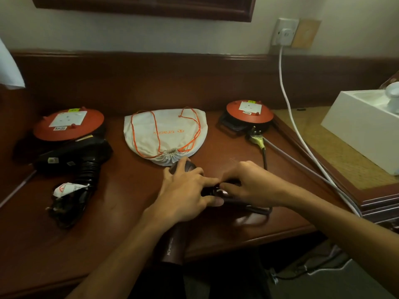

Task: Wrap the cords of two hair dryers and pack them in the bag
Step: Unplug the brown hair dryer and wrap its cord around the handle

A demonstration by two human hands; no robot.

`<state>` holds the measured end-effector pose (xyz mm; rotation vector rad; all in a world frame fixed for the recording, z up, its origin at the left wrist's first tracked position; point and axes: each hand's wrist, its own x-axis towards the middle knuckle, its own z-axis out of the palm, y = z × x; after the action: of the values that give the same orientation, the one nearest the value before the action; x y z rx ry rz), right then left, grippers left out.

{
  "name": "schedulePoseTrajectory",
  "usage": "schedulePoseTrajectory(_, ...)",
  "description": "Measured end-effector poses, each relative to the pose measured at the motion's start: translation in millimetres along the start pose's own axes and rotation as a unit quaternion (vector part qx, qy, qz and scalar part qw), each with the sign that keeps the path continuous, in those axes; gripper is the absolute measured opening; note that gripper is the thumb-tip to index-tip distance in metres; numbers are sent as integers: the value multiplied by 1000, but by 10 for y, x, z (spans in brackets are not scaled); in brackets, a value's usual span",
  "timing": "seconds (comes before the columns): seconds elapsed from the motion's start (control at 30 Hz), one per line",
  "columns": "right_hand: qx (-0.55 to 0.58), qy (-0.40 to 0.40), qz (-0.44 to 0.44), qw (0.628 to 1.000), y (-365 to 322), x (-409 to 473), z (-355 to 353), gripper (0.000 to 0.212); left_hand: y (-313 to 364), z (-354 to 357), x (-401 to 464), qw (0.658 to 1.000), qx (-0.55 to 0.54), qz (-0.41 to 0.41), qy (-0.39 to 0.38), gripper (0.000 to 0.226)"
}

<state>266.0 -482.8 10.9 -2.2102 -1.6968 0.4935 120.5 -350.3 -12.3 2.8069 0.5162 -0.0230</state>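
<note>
on the wooden desk (129, 212), both hands' fingers (210, 182) pinch the maroon dryer's cord (257, 209) below the orange-lettered drawstring bag (166, 134).

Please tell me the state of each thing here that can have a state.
bag: flat, mouth drawn shut
black dryer: lying, cord bundled
brown dryer: lying under both hands
left hand: holds brown dryer
right hand: pinches its cord
white cable: plugged into wall socket

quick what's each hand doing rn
Left hand: holding the brown dryer.
Right hand: pinching its cord.
</note>
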Motion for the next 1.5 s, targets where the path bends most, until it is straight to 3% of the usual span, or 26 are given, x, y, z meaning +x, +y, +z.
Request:
schedulePoseTrajectory(0.13,27,43,-8,999,-65,-213,-7,22,-80,98,-24,997,-39,-12,72,55)
schedulePoseTrajectory(0.2,43,66,-14,997,-99,-323,-16,31,-155,134,-32,988,-91,-15,126,46)
schedulePoseTrajectory(0.33,64,123,-56,989,-191,-442,117,29,-262,171,-53,963,-180,-24,197,43)
schedulePoseTrajectory(0.5,161,189,-87,965,-178,-369,550,37,-494,164,-79,939,-288,6,187,46)
schedulePoseTrajectory(0.7,140,267,-120,946,-72,-269,866,47,-617,94,-146,914,-382,44,129,45)
schedulePoseTrajectory(0.83,138,295,-126,937,-70,-255,984,44,-561,196,-131,913,-354,9,202,48)
schedulePoseTrajectory(0.93,170,298,-117,932,-85,-252,1013,43,-546,228,-119,910,-351,9,222,49)
schedulePoseTrajectory(1.07,161,294,-109,936,-110,-264,1033,44,-571,202,-62,924,-329,16,193,49)
schedulePoseTrajectory(1.27,210,232,-74,947,13,-375,842,37,-538,199,-63,926,-325,34,188,50)
schedulePoseTrajectory(1.37,240,156,-15,958,71,-413,703,14,-557,188,-71,915,-351,35,194,47)
schedulePoseTrajectory(1.5,245,82,37,965,397,-206,577,28,-579,144,-103,908,-374,52,180,38)
